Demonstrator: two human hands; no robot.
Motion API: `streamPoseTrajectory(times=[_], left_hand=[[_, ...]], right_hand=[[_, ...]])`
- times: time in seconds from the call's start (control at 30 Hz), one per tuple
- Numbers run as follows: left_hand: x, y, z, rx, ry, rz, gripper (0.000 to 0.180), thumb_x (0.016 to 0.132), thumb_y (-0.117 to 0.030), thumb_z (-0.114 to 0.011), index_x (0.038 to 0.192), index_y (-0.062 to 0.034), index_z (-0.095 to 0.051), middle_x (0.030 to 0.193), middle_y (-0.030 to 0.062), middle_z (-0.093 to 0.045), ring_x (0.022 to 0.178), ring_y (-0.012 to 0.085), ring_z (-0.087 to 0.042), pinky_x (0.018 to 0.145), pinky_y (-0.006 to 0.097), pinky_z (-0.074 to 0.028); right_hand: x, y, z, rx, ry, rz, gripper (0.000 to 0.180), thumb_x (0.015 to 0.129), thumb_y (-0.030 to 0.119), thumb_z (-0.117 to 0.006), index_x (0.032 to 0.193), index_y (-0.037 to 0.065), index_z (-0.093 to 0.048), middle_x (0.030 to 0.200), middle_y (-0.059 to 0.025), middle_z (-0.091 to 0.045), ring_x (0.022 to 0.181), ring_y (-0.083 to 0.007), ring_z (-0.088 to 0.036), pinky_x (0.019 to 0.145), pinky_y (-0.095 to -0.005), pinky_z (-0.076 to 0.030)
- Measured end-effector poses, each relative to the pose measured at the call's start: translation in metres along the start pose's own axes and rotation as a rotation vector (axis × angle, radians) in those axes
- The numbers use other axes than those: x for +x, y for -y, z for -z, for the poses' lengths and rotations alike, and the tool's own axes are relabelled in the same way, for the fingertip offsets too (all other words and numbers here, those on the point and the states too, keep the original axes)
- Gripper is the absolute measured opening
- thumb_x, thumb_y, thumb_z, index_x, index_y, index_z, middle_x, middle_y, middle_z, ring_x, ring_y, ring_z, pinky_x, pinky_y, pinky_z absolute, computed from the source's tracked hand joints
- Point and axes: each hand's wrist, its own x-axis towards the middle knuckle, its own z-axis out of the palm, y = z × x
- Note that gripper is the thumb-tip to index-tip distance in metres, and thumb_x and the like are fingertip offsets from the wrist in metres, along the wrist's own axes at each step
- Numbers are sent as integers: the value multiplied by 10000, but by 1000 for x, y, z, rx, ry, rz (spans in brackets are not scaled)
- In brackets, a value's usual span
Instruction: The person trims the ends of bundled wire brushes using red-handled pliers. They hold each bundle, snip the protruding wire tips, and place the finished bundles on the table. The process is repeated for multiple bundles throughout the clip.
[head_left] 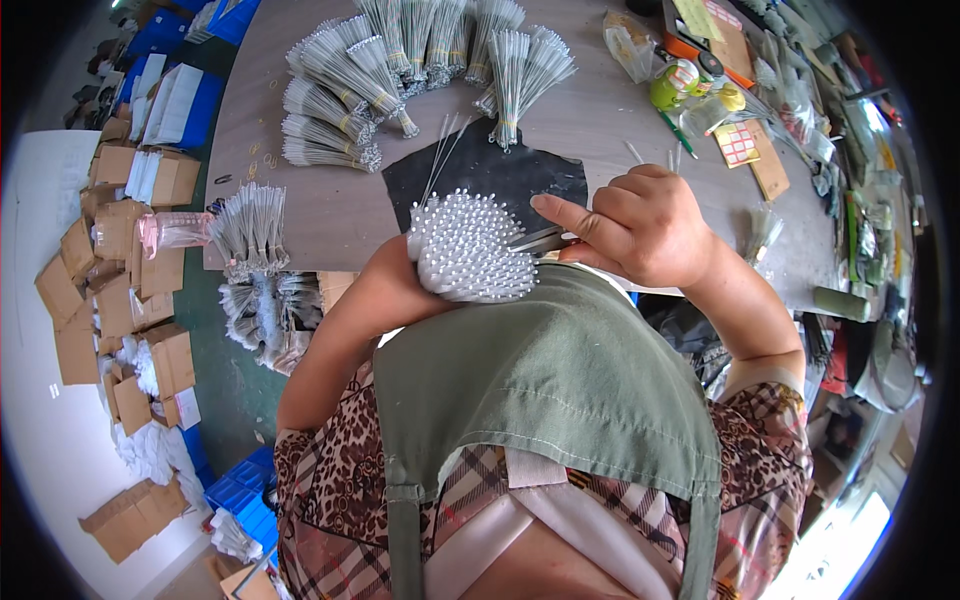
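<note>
Silver-white tips crowd the top of a bundle (475, 250) of thin rods, standing nearly upright just in front of a green apron (540, 370), at the near side of the desk (330, 210). The left hand (402, 268) is closed round it from the left, though most of its fingers are hidden behind the rods. At the bundle's right side is the right hand (635, 225) — its grip pinched on a slim grey metal tool (542, 241), the index finger stretched toward the tips. The tool's end reaches the bundle's edge; its exact kind is hard to tell.

Beyond the bundle lies a black mat (550, 178), with a few loose rods (440, 155) slanting over it. Tied bundles (345, 75) form an arc along the far part of the desk, and more rods (250, 225) stand at its left corner. To the right are a clear bag (630, 47), a green pen (678, 133) and a checked card (737, 145). Cardboard boxes (112, 230) are piled on the far left — some of them open — near blue bins (205, 110).
</note>
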Motion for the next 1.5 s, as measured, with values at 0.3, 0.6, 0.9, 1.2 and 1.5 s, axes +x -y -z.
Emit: streamPoseTrajectory(times=[0.3,0.6,0.9,1.2,1.5], left_hand=[[8,3,1,59,29,-10,490,587,-143,-772,1031,-20,-603,975,83,-647,881,154,-607,792,289,-468],[15,11,2,116,80,21,512,577,-133,-771,1043,-17,-594,996,91,-642,903,163,-603,799,295,-467],[9,2,2,44,38,62,613,568,-156,-791,1114,-18,-548,1027,101,-629,929,177,-598,835,303,-456],[8,4,-1,148,-35,-25,645,578,-188,-791,1143,-27,-523,1048,116,-625,958,199,-602,846,310,-457],[13,26,-9,-16,-68,-28,634,527,-143,-787,1093,-7,-534,1005,149,-633,921,211,-608,819,336,-475]], right_hand=[[-2,-3,-6,-48,-62,31,472,694,341,-667,1093,94,-613,532,38,-361,455,-120,-424,436,-276,-333],[-2,-3,-6,1,-5,-33,339,715,302,-657,967,78,-621,522,17,-409,457,-158,-477,443,-292,-368],[-6,-5,-19,850,55,-658,338,882,350,-527,976,27,-560,671,-33,-478,627,-118,-472,564,-253,-365],[7,13,-33,915,-27,-545,89,726,-4,-652,800,33,-620,666,-12,-529,580,-112,-466,530,-250,-370],[7,15,-31,488,51,-420,196,615,38,-649,805,80,-634,679,-92,-539,659,-262,-555,570,-362,-452]])
